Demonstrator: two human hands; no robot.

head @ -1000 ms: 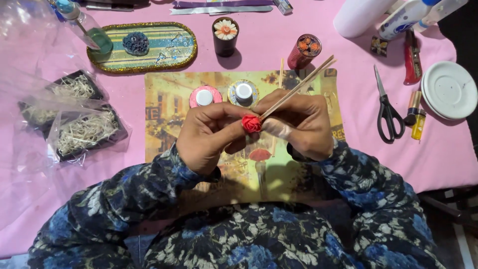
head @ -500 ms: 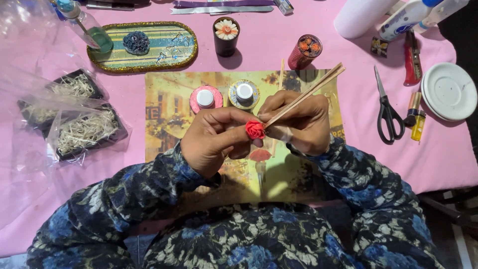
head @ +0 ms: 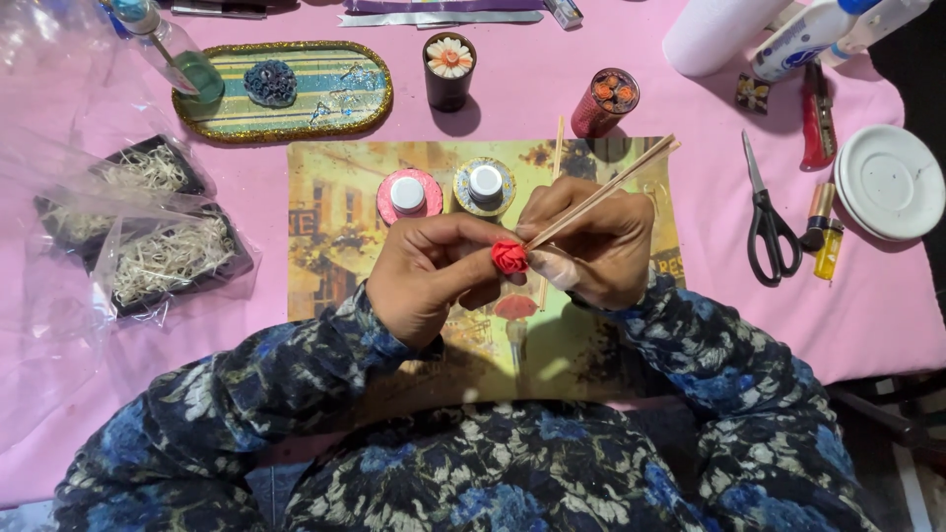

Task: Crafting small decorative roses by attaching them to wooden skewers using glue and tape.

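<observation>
Between the two hands, above a printed picture sheet in yellow and brown tones [head: 325,246], sits a small red rolled paper rose [head: 509,257]. The left hand [head: 434,276] pinches this rose with its fingers [head: 473,236] closed narrowly round it. The right hand [head: 596,246] has its fingers [head: 552,202] closed on a thin pale wooden stick [head: 616,187], whose lower end touches the rose while the upper end slants up and to the right. Both forearms wear dark sleeves with a blue flower pattern.

Just beyond the knuckles, on the picture sheet, stand a round pink disc with a white cap [head: 408,195] and a round patterned disc with a white cap [head: 485,184], side by side. A second wooden stick [head: 558,148] lies beside them.

The sheet rests on a counter covered in a pink cloth [head: 690,108]. Farther back are a dark cylindrical pot topped with a white paper flower [head: 449,69], a red glittery tube holding orange paper rolls [head: 605,101], and an oval striped green tray with a gold glitter rim [head: 286,89]. To the left lie black trays of pale straw-like shreds inside clear plastic bags [head: 148,236]. To the right lie black-handled scissors [head: 767,222], a stack of white round lids [head: 890,182] and a yellow lighter [head: 830,251].
</observation>
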